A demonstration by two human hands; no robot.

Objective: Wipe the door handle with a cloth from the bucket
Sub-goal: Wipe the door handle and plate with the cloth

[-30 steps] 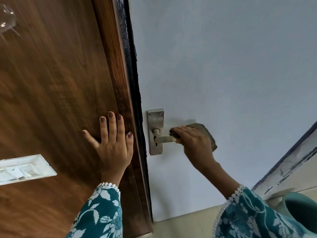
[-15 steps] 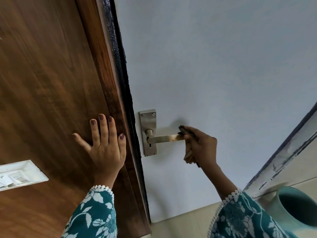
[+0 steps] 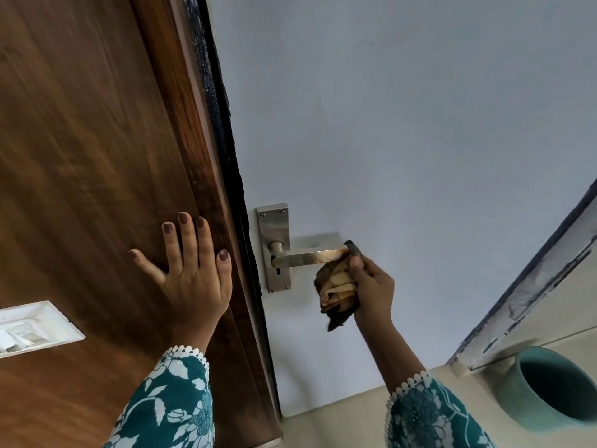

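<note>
The head view showed two hands, one door handle, one cloth and one bucket. The left hand lay open and flat, fingers spread, against the brown wooden frame beside the pale door. The right hand was closed around the bunched brown cloth, which touched the free end of the door handle from below. The metal lever stood level on its one backplate, with an orange glint near its tip. The teal bucket sat on the floor at lower right, its far side cut off by the picture's edge. One white switch plate at the left edge was blurred and partly cropped. Both patterned sleeves ran out of the bottom edge.
</note>
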